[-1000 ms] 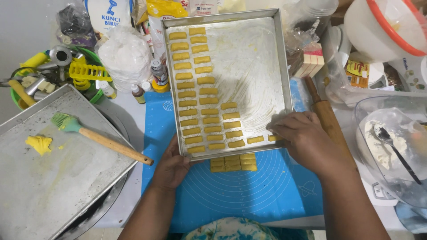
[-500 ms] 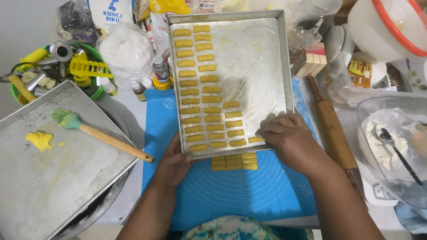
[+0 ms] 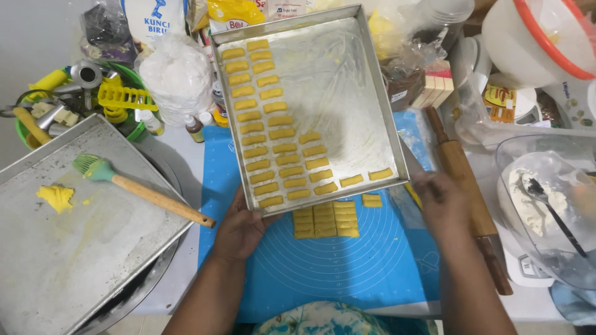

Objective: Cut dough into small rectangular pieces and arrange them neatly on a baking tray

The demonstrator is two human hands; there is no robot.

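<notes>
A square grey metal baking tray (image 3: pixel 388 133) rests on a blue silicone rolling mat (image 3: pixel 338 267) on the table, tilted a little so its far end leans left. The left hand (image 3: pixel 239 229) grips the tray's near left corner, thumb over the rim. The right hand (image 3: pixel 442 203) sits just off the tray's near right corner, fingers loosely curled; it is blurred, and I cannot tell whether it touches the rim or holds anything.

Small yellow dough bars (image 3: pixel 273 133) lie in the tray in rows along its left side and near edge, each bar's long axis running across the tray. A cut block of more yellow dough pieces (image 3: pixel 326 220) lies on the mat just below the tray's near edge, between the two hands.

A wooden rolling pin (image 3: pixel 462 180) lies to the right of the right hand, pointing away and slightly left. On the left a second grey flat tray (image 3: pixel 93 248) carries a green-bristled brush with a wooden handle (image 3: pixel 139 189) and a dab of yellow butter (image 3: pixel 56 197). A clear bowl with flour and a spoon (image 3: pixel 546 205) stands at far right
</notes>
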